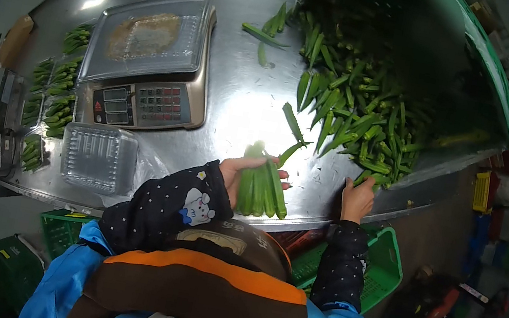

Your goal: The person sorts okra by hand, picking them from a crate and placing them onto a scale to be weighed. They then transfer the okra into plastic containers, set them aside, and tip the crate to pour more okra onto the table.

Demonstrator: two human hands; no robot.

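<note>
My left hand (237, 175) is wrapped around a bunch of okra (260, 190), held above the front edge of the metal table (231, 98). At the near edge of a large okra pile (368, 121), my right hand (358, 198) has its fingers closed on an okra pod (372, 177); its fingertips are partly hidden. A few loose pods (293, 122) lie between my left hand and the pile.
A scale (150, 101) with a clear tray on top stands left of centre. Clear plastic boxes (98, 158) are stacked before it. Packed okra trays (64, 90) line the far left. A green crate (384, 268) sits below the table edge.
</note>
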